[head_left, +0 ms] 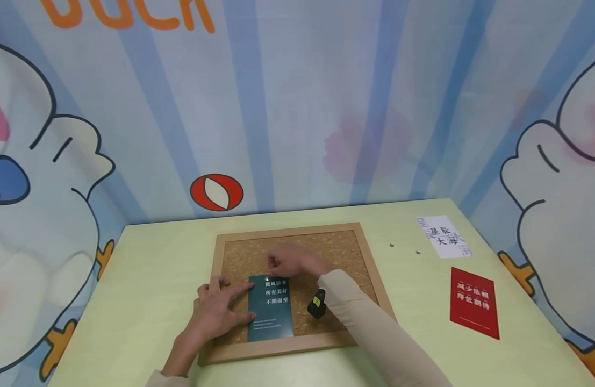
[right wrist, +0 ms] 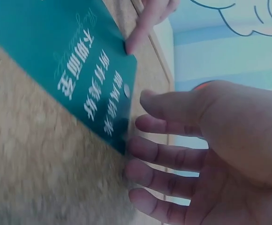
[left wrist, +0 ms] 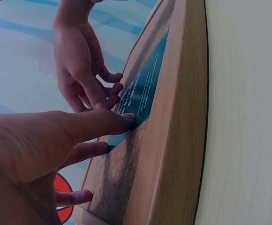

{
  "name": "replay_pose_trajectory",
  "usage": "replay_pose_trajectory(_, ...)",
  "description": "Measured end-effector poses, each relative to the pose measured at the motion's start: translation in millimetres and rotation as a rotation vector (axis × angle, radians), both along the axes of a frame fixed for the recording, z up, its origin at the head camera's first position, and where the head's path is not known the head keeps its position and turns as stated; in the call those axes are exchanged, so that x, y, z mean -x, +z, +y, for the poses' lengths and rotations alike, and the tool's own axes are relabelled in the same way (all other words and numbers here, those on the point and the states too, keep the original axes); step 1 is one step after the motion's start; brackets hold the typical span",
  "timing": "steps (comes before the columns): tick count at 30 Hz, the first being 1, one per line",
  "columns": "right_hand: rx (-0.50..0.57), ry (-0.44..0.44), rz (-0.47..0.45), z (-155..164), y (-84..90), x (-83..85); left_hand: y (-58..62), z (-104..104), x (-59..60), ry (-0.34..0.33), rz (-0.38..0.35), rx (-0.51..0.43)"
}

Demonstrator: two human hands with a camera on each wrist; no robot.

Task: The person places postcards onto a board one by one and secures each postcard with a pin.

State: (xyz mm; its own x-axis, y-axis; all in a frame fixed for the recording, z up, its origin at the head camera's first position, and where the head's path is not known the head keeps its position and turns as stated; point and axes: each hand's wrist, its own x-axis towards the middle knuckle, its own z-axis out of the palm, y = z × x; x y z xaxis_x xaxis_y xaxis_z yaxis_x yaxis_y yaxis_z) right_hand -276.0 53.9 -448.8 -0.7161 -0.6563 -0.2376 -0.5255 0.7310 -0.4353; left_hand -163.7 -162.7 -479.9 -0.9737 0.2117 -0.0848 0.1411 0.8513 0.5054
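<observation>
A dark green card with white lettering lies upright on the cork board, near its lower left. My left hand presses the card's left edge with thumb and a fingertip, fingers spread; another fingertip touches the cork in the left wrist view. A small silvery thumbtack sits in the card near its top edge. Just above that edge is my right hand, slightly blurred in the head view. In the right wrist view its fingers are loosely bent beside the tack, with nothing between them.
Wooden frame edges the board on a pale yellow table. Right of it lie two small tacks, one a tack nearer the board, a white lettered card and a red card. A printed curtain hangs behind.
</observation>
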Motion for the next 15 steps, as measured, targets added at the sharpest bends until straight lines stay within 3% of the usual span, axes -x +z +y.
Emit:
replay_pose_trajectory(8, 0.081, -0.054, -0.036, 31.7, 12.9, -6.4, -0.8, 0.7, 0.6, 0.005, -0.012, -0.003)
replay_pose_trajectory(15, 0.062, -0.071, -0.027, 61.1, 20.5, -12.0, -2.0, 0.4, 0.3, 0.005, -0.005, -0.006)
